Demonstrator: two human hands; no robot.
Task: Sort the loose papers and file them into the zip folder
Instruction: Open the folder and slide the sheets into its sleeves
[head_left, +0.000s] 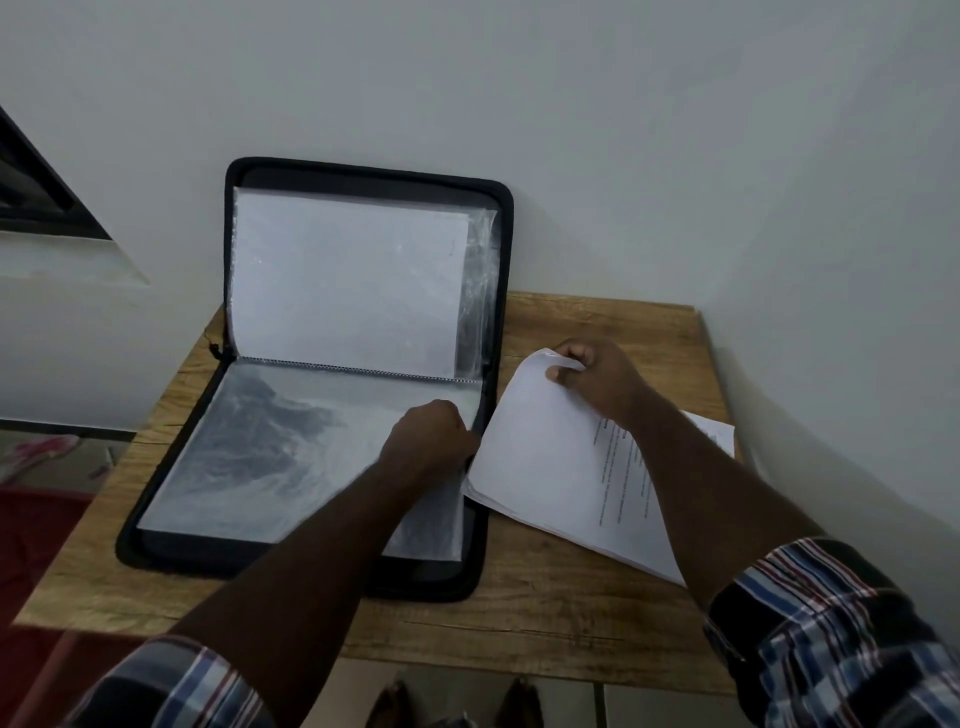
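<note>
- One filed sheet at least shows in the zip folder's (363, 364) upright half; its flat sleeves look empty, so I judge most filing remains.
- Wooden table (545, 613) carries everything; nothing blocks the sleeve mouth.
- Loose papers (550, 467) lie just right of the folder, top sheet's far corner pinched by the right hand (597, 384).
- Left hand (431, 436), fingers curled, apparently grips the sleeve's right edge.

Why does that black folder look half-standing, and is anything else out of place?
The zip folder is simply open, its lid leaning on the wall. The loose papers beside it lie skewed, their top corner lifted by the right hand. Nothing looks torn or spilled.
</note>
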